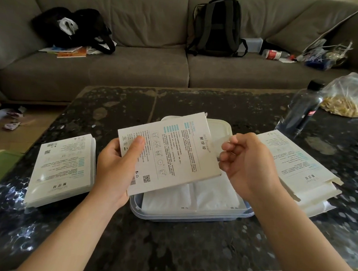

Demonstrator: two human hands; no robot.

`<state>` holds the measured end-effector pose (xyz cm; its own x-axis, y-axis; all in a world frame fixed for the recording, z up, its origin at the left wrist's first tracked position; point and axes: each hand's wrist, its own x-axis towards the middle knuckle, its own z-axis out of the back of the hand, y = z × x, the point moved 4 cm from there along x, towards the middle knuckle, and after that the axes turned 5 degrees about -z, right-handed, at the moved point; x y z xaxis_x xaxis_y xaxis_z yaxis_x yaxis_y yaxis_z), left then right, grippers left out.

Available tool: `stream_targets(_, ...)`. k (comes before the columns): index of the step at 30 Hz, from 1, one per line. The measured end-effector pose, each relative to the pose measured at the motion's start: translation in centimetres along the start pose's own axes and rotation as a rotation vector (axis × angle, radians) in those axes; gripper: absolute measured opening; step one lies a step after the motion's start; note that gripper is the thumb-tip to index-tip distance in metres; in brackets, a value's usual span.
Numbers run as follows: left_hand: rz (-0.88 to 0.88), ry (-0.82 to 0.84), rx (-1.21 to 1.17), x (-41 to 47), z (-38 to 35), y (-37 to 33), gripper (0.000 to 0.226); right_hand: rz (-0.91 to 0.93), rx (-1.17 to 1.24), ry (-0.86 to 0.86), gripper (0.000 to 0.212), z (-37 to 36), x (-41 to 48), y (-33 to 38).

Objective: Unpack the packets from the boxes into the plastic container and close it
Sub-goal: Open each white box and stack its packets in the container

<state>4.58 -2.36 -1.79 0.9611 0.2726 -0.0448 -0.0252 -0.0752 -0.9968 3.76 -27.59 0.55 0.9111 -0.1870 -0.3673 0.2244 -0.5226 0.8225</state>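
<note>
My left hand (118, 169) grips the left end of a flat white box (173, 153) printed with text, held tilted above the clear plastic container (190, 215). My right hand (249, 164) pinches the flap at the box's right end with curled fingers. White packets (212, 196) lie side by side inside the container. The container's white lid (220, 130) lies just behind it, mostly hidden by the box. Another white box (62, 168) lies flat on the table to the left. To the right, an opened box (296, 168) lies with packets sticking out of its near end.
All of this sits on a dark speckled table (168, 244). A dark bottle (302, 108) and a clear bag of yellowish bits (348, 96) stand at the back right. Behind is a grey sofa (136, 71) with bags and clutter.
</note>
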Motion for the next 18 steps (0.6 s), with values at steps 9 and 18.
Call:
stream_targets(9, -0.038, 0.005, 0.011, -0.4, -0.1, -0.5, 0.048, 0.337, -0.807, -0.005, 0.070, -1.0, -0.5, -0.9)
stream_targets(18, -0.058, 0.012, 0.019, -0.5, -0.2, -0.8, 0.046, 0.384, -0.694, -0.011, 0.015, -0.4, -0.2, -0.4)
